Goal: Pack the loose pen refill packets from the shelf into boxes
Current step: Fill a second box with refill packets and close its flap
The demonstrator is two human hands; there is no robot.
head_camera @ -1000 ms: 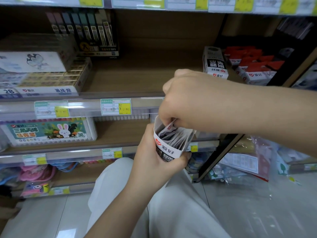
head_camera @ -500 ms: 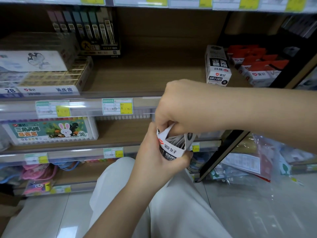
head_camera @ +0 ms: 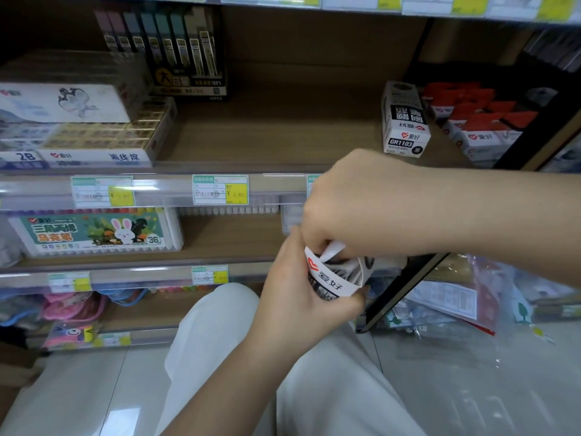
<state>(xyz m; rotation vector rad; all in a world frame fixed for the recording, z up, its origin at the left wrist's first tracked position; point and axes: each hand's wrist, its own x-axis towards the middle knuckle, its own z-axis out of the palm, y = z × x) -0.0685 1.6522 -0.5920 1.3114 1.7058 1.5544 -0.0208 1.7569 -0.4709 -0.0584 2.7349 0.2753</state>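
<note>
My left hand (head_camera: 295, 297) grips a small white refill box (head_camera: 331, 280) with a red heart logo, held upright in front of the lower shelf. Grey refill packets (head_camera: 341, 269) fill its open top. My right hand (head_camera: 355, 202) comes down over the opening and its fingertips pinch a white flap (head_camera: 331, 250) of the box, bending it inward. A second, closed box of the same kind (head_camera: 405, 121) marked GR1103 lies on the upper wooden shelf (head_camera: 283, 133) behind my right hand. No loose packets show on the shelf.
Red-and-white boxes (head_camera: 474, 121) crowd the shelf's right end. Eraser and pencil boxes (head_camera: 103, 136) and a dark pen display (head_camera: 176, 58) stand left. A marker set (head_camera: 97, 232) sits one shelf lower. Plastic bags (head_camera: 456, 297) lie on the floor right. My knees are below.
My right hand has lowered from pushing packets into the box and now folds the white flap over the opening. The box has sunk slightly in my left hand's grip.
</note>
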